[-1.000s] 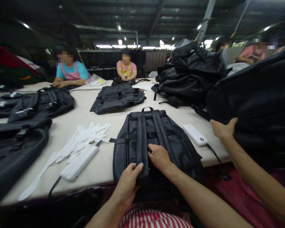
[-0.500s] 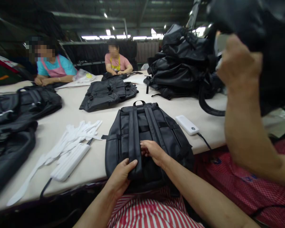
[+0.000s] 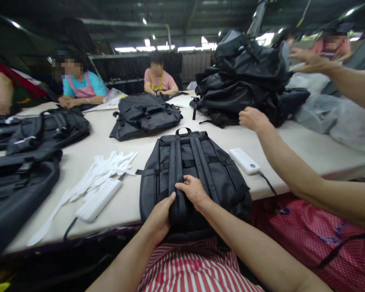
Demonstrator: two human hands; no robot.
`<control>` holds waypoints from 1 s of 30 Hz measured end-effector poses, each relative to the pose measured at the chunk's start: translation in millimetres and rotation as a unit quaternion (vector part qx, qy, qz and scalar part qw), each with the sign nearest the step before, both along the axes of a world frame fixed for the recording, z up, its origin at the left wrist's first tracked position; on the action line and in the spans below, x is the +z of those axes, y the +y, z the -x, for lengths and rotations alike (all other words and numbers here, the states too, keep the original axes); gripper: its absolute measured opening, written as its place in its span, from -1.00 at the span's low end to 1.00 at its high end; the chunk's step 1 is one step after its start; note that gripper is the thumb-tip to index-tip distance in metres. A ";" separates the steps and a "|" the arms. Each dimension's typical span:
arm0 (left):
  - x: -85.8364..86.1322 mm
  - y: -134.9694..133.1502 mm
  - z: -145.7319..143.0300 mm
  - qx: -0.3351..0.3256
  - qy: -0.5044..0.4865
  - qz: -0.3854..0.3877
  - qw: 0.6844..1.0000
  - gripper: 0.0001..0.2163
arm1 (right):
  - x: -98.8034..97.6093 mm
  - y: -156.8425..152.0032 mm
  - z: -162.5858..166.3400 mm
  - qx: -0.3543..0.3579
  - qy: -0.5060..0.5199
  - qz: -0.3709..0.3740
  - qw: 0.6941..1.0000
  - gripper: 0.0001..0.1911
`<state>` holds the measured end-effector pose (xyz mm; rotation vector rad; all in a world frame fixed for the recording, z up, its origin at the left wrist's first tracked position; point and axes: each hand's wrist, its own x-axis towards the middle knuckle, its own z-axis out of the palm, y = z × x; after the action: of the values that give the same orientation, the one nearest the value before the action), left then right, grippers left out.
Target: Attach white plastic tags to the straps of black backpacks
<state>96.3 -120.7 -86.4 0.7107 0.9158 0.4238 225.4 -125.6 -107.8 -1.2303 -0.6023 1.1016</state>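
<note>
A black backpack (image 3: 214,162) lies before me at the table edge, its two shoulder straps facing up and its top loop pointing away. My left hand (image 3: 161,215) grips the lower part of the left shoulder strap (image 3: 175,162), thumb on top and the other fingers hidden beneath. Thumb and fingers of my right hand (image 3: 194,191) pinch the inner edge of that same strap, a little higher up. The right shoulder strap (image 3: 202,162) lies flat, untouched by either hand.
White strips (image 3: 109,166) and a white power strip (image 3: 100,198) lie left; a white power bank (image 3: 245,161) with a cable lies right. A co-worker's hands (image 3: 254,118) reach near a tall pile of black bags (image 3: 243,93). More bags (image 3: 146,115) and people sit across the table.
My right hand has closed on the strap's edge. The black bag a co-worker held up at right is gone from view, and that co-worker's hands now reach near the pile.
</note>
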 end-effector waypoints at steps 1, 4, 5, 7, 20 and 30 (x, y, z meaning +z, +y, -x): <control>-0.1 0.6 -0.4 0.003 -0.002 0.009 1.000 -0.66 | -1.0 0.6 0.9 -0.002 -0.002 0.000 1.000 -0.74; -2.6 0.2 -3.2 0.004 -0.011 0.025 1.000 -0.68 | -5.4 0.9 1.9 -0.003 0.000 0.001 1.000 -0.73; -3.6 -0.4 -4.6 0.006 -0.010 0.022 1.000 -0.70 | -6.8 0.5 1.8 -0.004 -0.002 -0.001 1.000 -0.73; -5.3 -1.6 -7.2 0.017 -0.002 0.003 1.000 -0.76 | -8.6 -0.5 1.1 -0.006 -0.001 -0.002 1.000 -0.73; -5.7 0.4 -7.6 0.027 0.022 -0.019 0.999 -0.83 | -2.2 1.4 -18.1 0.071 -0.004 0.064 0.995 -0.75; -4.8 2.2 -9.3 0.051 -0.027 -0.008 0.998 -0.76 | -7.4 0.6 -8.2 0.044 -0.086 0.079 0.992 -0.74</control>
<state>105.5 -118.5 -91.2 0.6671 0.9014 0.5385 233.6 -125.1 -115.2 -1.4587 -0.7163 1.1420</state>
